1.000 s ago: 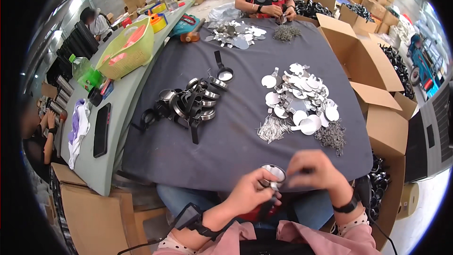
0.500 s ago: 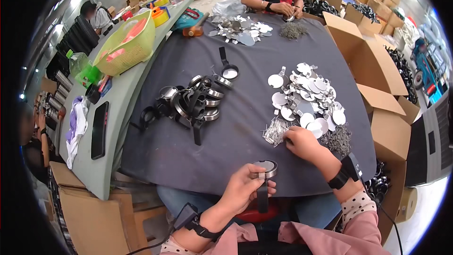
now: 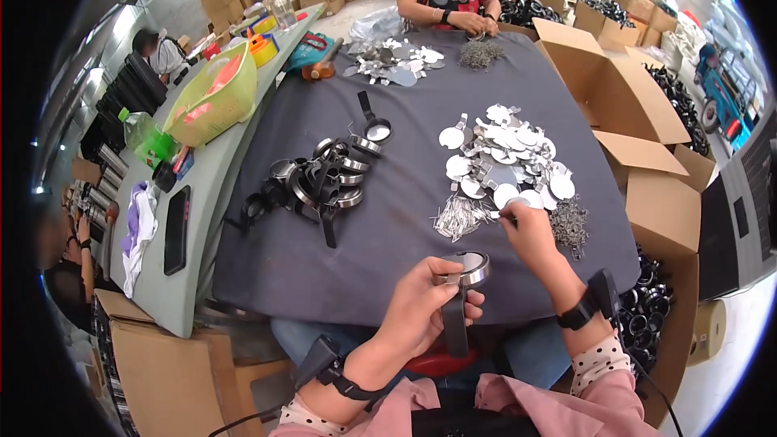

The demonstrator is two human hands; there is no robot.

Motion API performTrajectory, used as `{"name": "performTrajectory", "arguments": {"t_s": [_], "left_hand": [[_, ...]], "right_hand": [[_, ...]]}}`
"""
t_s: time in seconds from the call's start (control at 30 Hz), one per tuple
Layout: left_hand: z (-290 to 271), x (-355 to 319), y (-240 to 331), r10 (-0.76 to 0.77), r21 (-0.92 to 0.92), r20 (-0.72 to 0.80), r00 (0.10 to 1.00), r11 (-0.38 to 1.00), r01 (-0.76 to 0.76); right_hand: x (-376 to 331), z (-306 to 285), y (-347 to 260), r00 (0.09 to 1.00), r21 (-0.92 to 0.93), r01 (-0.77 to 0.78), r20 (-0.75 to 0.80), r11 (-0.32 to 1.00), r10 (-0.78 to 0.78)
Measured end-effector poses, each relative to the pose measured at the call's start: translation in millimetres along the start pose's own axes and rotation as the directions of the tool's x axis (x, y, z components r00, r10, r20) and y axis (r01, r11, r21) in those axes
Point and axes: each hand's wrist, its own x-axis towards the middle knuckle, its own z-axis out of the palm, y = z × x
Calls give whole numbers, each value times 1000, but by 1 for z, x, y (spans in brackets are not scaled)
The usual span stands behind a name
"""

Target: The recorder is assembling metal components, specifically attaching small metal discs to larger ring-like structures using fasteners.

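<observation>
My left hand (image 3: 421,303) is closed around a black-handled round part with a silver rim (image 3: 477,275), whose handle points down towards me. To the right, my right hand (image 3: 530,235) pinches at the near edge of a heap of flat silver discs with tabs (image 3: 518,146); whatever lies between its fingertips is hidden. Beside those fingers is a pile of thin metal pins (image 3: 459,218). Small wire clips (image 3: 569,226) form another pile just right of the hand. More black-handled round parts (image 3: 324,174) lie jumbled at the left of the dark cloth.
Across the dark-covered table (image 3: 388,251), a co-worker's hands (image 3: 473,24) work beside another clip pile. Open cardboard boxes (image 3: 639,113) line the right side. On the left, a green bench (image 3: 212,218) carries a yellow-green basket (image 3: 214,101), a bottle and a phone.
My right hand has shifted from the pin pile to the near edge of the disc heap. My left hand has raised and tilted the black-handled part slightly. The whole view has shifted a little.
</observation>
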Motion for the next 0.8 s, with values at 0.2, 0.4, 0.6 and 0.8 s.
{"name": "performTrajectory", "arguments": {"t_s": [0.2,0.4,0.6,0.8], "left_hand": [[11,-13,0,-34,-2,28,999,999,34],[6,-26,4,-8,-12,140,990,1000,10],[17,-29,6,43,41,186,982,998,-51],[13,-32,4,128,74,201,971,987,-146]], "right_hand": [[-8,-22,1,991,120,74,-123,990,-59],[-64,-84,-102,997,733,49,2,678,-75],[-81,-79,-123,990,820,75,7,568,-141],[-86,-75,-133,1000,883,23,-15,468,-20]]}}
